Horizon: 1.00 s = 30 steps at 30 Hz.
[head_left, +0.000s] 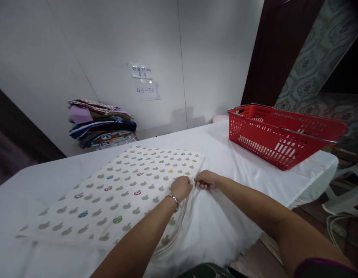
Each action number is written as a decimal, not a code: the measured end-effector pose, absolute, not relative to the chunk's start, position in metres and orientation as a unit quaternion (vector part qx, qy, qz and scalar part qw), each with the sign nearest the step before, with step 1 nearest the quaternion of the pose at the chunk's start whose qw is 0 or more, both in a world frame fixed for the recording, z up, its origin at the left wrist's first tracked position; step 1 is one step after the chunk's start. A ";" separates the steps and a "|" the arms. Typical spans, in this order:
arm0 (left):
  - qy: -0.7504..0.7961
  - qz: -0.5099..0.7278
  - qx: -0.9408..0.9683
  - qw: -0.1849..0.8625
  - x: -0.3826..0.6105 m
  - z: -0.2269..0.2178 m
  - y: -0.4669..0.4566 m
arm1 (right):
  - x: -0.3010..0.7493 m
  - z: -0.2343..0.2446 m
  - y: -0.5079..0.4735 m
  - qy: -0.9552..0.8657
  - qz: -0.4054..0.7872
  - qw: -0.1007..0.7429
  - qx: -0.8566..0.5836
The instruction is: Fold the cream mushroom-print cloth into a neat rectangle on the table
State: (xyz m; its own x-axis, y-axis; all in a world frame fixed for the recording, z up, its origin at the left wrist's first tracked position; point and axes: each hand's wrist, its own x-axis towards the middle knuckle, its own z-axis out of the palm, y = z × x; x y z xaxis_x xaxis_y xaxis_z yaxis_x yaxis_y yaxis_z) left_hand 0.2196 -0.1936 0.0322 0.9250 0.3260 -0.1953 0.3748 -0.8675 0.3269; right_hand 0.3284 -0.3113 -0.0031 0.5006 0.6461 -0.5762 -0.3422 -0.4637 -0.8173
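Note:
A folded white cloth [121, 189] printed with grey and coloured apple shapes lies flat on the white-covered table [219, 146]. My left hand [181, 187], with a bracelet on its wrist, is closed on the cloth's right edge. My right hand [206, 179] pinches the same edge just beside it, fingers closed. Both hands meet near the cloth's right side, about midway along it.
A red plastic basket [280, 135] with metal handles stands on the table's far right corner. A pile of folded clothes [102, 123] rests against the white wall at the back left. Paper notes [144, 81] are stuck on the wall. White plastic furniture [347, 193] stands at the right.

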 end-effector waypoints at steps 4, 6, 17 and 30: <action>0.187 -0.056 0.966 0.171 0.219 0.030 -0.198 | 0.324 0.002 -0.312 -0.116 0.483 0.519 -0.695; 0.187 -0.050 0.967 0.163 0.219 0.028 -0.200 | 0.322 0.004 -0.313 -0.119 0.483 0.525 -0.690; 0.176 -0.065 0.972 0.138 0.224 0.031 -0.197 | 0.321 0.007 -0.314 -0.119 0.491 0.527 -0.683; 0.184 -0.070 0.972 0.125 0.227 0.033 -0.202 | 0.321 0.005 -0.315 -0.129 0.486 0.533 -0.680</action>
State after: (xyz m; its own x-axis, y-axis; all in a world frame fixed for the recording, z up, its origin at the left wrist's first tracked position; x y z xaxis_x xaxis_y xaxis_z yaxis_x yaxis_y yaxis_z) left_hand 0.2273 -0.2021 0.0334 0.9225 0.3402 -0.1822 0.3752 -0.9013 0.2164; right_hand 0.3213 -0.3146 0.0049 0.4935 0.6947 -0.5233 -0.3431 -0.3974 -0.8511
